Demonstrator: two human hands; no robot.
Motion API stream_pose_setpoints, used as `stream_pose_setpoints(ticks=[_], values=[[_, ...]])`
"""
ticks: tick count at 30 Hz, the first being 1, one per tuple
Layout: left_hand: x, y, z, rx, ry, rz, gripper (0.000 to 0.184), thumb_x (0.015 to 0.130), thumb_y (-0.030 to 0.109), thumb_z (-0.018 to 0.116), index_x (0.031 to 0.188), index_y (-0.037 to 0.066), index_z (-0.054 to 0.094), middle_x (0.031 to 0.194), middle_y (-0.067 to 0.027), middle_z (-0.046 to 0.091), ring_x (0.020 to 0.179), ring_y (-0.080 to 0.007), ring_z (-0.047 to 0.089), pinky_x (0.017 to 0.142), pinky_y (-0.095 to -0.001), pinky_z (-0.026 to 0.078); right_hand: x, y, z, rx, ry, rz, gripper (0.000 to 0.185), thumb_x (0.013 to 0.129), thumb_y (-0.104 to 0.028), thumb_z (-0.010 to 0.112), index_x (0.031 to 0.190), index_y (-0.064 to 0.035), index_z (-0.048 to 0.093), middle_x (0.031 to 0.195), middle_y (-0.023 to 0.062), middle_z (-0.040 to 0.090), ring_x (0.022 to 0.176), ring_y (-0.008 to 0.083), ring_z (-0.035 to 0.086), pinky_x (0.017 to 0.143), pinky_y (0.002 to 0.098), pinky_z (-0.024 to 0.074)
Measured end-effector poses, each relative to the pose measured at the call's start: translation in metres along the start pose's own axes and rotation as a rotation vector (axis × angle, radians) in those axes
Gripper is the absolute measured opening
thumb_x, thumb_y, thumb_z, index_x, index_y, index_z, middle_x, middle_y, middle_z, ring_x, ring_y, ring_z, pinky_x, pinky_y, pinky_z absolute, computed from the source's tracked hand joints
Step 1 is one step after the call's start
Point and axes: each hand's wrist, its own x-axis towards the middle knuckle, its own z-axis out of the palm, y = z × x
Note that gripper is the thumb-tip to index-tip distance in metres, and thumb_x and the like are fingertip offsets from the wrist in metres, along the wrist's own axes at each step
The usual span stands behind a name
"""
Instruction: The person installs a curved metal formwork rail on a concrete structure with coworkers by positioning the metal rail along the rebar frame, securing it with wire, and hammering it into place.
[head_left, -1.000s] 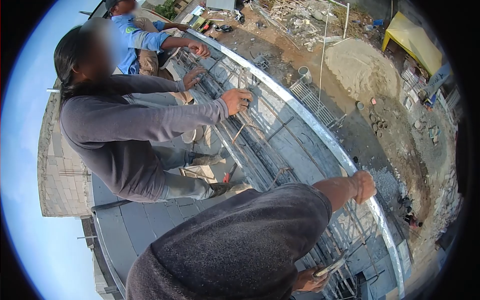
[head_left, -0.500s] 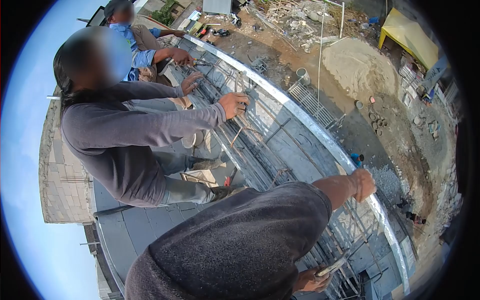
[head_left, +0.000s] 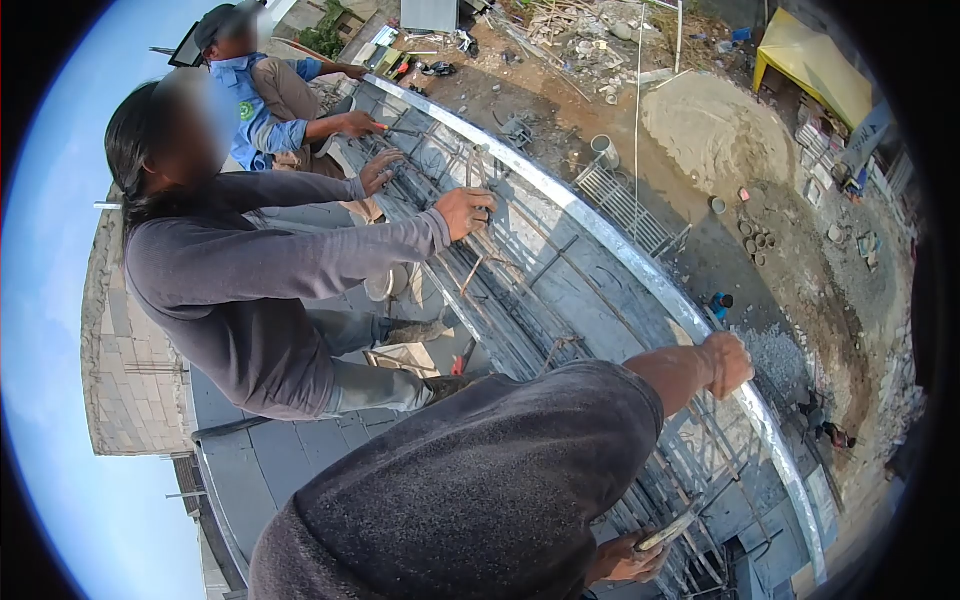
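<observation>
Held tool [head_left: 668, 530] slanting up toward picture-right

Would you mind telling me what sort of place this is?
Probably a building site, seen from high up: metal rods lie inside the pale rim, and a sandy heap stands on the ground below.

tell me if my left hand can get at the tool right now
Probably yes: the tool juts from your right hand above the bars, and nothing seems to block the way. Your left hand is closed on the rim, though, and would have to let go first
</observation>
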Motion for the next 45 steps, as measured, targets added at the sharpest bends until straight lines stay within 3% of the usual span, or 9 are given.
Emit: stream_pose_setpoints(ticks=[5,9,11,20,26,34,37,41,45], values=[[-0.001,0.0,-0.006,0.008,-0.044,0.005,0.034,0.08,0.026,0.064,0.11,0.012,0.076,0.109,-0.0127,0.076,0.106,-0.028,0.073,0.091,-0.0435,0.057,-0.005,0.009,0.012,0.054,0.113,-0.091,0.036,0.101,-0.033,0.066,0.118,-0.0005,0.064,0.121,0.0159,0.065,0.108,0.038,0.064,0.081,0.0496,0.0561],[0.0,-0.001,0.0,0.019,-0.002,0.014,0.033,0.082,0.026,0.063,0.109,0.012,0.076,0.109,-0.0129,0.076,0.106,-0.0284,0.073,0.091,-0.0437,0.057,-0.007,0.009,0.011,0.054,0.064,-0.074,0.036,0.101,-0.03,0.066,0.121,-0.0015,0.061,0.122,0.0172,0.064,0.108,0.0395,0.064,0.08,0.0496,0.056],[0.001,0.0,0.001,0.015,0.007,0.021,0.033,0.082,0.026,0.063,0.109,0.012,0.076,0.109,-0.0129,0.076,0.106,-0.0285,0.073,0.091,-0.0439,0.057,-0.003,0.01,0.007,0.061,0.059,-0.121,0.036,0.101,-0.029,0.067,0.122,-0.0016,0.06,0.122,0.0175,0.064,0.109,0.0398,0.063,0.082,0.0499,0.0556],[-0.008,0.002,-0.011,0.004,-0.002,0.017,0.033,0.082,0.025,0.062,0.108,0.012,0.077,0.108,-0.0129,0.077,0.105,-0.0284,0.073,0.09,-0.044,0.057,0.0,0.0,-0.003,0.066,-0.113,0.077,0.037,0.101,-0.031,0.066,0.118,0.0012,0.063,0.125,0.0166,0.062,0.112,0.037,0.059,0.088,0.0503,0.0528],[-0.001,0.0,-0.003,0.014,0.005,0.017,0.032,0.081,0.024,0.062,0.107,0.012,0.077,0.107,-0.0127,0.077,0.104,-0.0286,0.074,0.089,-0.0437,0.058,0.008,-0.012,-0.02,0.093,-0.115,0.085,0.041,0.101,-0.035,0.065,0.119,0.0019,0.065,0.124,0.015,0.064,0.117,0.0355,0.057,0.097,0.0491,0.0476],[0.0,0.0,-0.001,0.018,0.003,0.012,0.034,0.081,0.024,0.062,0.11,0.014,0.076,0.108,-0.0125,0.077,0.105,-0.0284,0.073,0.089,-0.0438,0.057,0.008,-0.011,-0.02,0.12,-0.113,0.079,0.04,0.101,-0.035,0.065,0.119,0.0015,0.066,0.123,0.0164,0.065,0.115,0.0367,0.059,0.095,0.0499,0.0481],[-0.01,0.005,-0.02,0.001,-0.104,-0.008,0.037,0.088,0.025,0.061,0.121,0.011,0.07,0.121,-0.0144,0.072,0.117,-0.0291,0.068,0.098,-0.044,0.054,0.003,-0.004,-0.009,0.181,-0.11,0.094,0.041,0.101,-0.035,0.065,0.12,0.0006,0.066,0.123,0.0164,0.065,0.115,0.0362,0.059,0.095,0.05,0.0482],[-0.012,0.005,-0.023,0.002,-0.107,-0.005,0.037,0.087,0.025,0.061,0.12,0.011,0.071,0.12,-0.0137,0.073,0.116,-0.0293,0.069,0.098,-0.0441,0.054,0.007,-0.006,-0.016,0.165,-0.047,0.014,0.041,0.101,-0.036,0.065,0.121,-0.0003,0.067,0.124,0.0161,0.065,0.117,0.0351,0.058,0.098,0.0497,0.0469],[-0.01,0.004,-0.02,0.006,-0.102,0.005,0.038,0.087,0.026,0.061,0.121,0.012,0.07,0.12,-0.0132,0.073,0.116,-0.0295,0.069,0.098,-0.0442,0.054,0.012,-0.017,-0.027,0.165,-0.092,0.088,0.04,0.1,-0.035,0.066,0.119,-0.0005,0.068,0.123,0.0163,0.065,0.118,0.035,0.057,0.101,0.0494,0.0445]])
